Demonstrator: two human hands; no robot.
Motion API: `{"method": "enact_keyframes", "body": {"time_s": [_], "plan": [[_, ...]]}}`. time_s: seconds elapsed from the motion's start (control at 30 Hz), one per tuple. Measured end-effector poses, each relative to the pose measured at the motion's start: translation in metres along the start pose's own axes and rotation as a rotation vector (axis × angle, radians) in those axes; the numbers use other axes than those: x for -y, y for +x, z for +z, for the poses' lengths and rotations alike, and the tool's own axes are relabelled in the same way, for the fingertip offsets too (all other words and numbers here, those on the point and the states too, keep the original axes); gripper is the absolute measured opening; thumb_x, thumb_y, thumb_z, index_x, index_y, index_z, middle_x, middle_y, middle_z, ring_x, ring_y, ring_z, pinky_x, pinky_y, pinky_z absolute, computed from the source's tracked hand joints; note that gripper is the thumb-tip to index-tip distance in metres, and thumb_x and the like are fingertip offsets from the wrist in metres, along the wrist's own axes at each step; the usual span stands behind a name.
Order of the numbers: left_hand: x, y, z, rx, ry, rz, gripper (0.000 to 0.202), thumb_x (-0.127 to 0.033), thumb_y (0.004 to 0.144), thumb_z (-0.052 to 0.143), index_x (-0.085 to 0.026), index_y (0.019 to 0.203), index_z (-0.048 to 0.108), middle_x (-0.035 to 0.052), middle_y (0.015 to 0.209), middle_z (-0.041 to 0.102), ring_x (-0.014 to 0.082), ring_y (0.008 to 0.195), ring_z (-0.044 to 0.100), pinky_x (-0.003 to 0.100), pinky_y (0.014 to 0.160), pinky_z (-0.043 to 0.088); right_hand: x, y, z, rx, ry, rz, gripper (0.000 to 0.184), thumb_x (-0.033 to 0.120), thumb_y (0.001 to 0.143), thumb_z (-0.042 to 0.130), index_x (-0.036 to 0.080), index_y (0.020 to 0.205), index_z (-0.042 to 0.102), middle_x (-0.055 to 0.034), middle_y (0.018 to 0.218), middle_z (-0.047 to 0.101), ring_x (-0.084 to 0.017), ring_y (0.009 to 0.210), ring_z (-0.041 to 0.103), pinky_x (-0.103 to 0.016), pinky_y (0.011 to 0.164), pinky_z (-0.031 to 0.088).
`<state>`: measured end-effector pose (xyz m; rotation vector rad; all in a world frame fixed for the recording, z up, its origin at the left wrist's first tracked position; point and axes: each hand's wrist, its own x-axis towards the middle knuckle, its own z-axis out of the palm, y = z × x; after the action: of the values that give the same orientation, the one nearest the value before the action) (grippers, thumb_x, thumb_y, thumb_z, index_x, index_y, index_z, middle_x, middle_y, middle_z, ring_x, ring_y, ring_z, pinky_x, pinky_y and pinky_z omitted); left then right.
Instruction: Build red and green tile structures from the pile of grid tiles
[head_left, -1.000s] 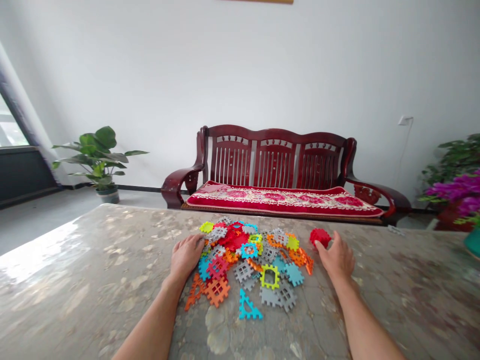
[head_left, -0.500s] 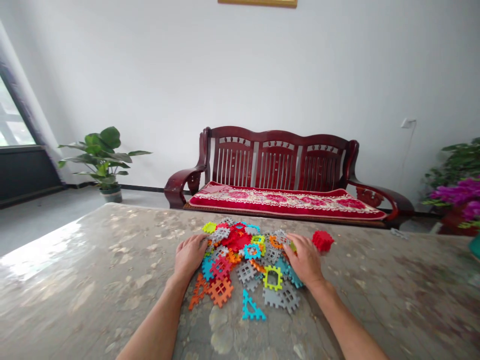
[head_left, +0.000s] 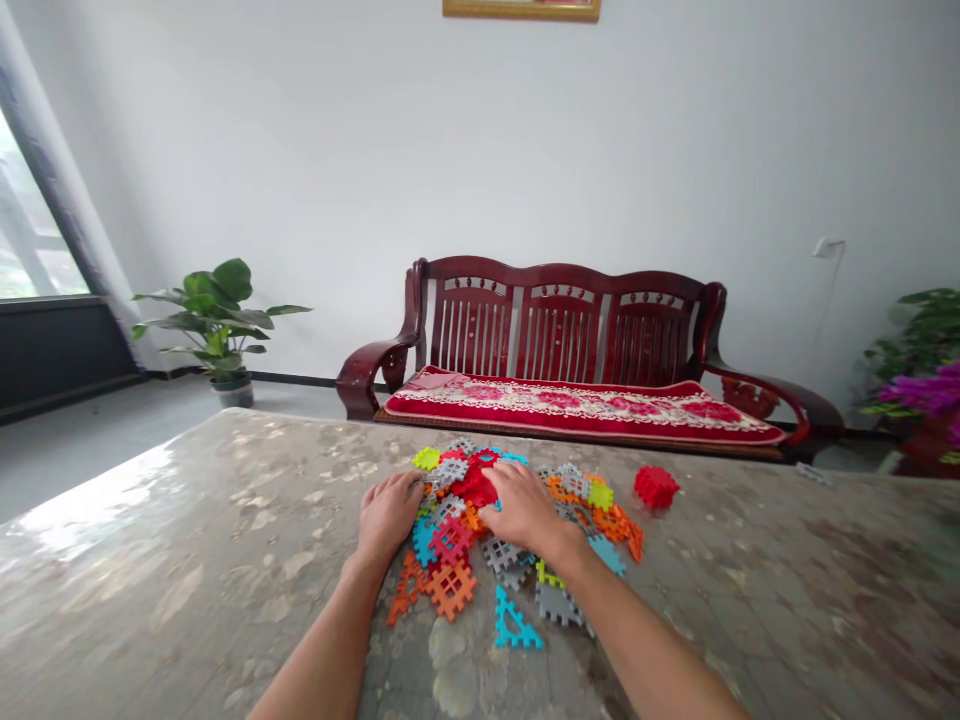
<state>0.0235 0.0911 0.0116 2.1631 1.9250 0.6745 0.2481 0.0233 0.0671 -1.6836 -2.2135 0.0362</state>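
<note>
A heap of toothed plastic building tiles, in several colours, lies on the table. My left hand (head_left: 388, 512) rests at the heap's left edge, fingers loosely extended against the tiles and holding nothing that I can see. Over the middle of the heap is my right hand (head_left: 521, 505), thumb apart from the fingers, its fingertips at the red tiles (head_left: 474, 490). Close to my left wrist lie an orange square tile (head_left: 451, 590) and a pink-red tile (head_left: 452, 540). A blue triangular tile (head_left: 515, 622) lies nearest me. My right hand and forearm hide part of the heap.
A red stack of tiles (head_left: 656, 487) stands apart on the right, and a grey piece (head_left: 814, 474) lies farther right. Beyond the patterned table (head_left: 262, 560) is a wooden bench (head_left: 559, 330). A potted plant (head_left: 229, 320) stands at left, purple flowers (head_left: 922, 392) at right.
My right hand has moved left from the heap's right side to the red tiles in the middle, uncovering orange and yellow-green tiles on the right. My left hand stays at the left edge.
</note>
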Motion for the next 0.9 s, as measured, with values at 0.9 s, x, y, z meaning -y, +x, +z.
{"method": "enact_keyframes", "body": {"time_s": [0.9], "plan": [[-0.001,0.001,0.000,-0.004,0.020,0.000,0.038,-0.040,0.094,0.037,-0.031,0.116,0.066,0.0014,0.130,0.067,0.0223,0.125,0.056,0.042,0.110,0.032,-0.142,-0.064,-0.007,-0.542,0.467,0.556,0.048,0.041,0.085,0.044,0.019,0.123,0.062,-0.0104,0.123,0.068,-0.025,0.114,0.062,-0.038,0.100,0.046]]}}
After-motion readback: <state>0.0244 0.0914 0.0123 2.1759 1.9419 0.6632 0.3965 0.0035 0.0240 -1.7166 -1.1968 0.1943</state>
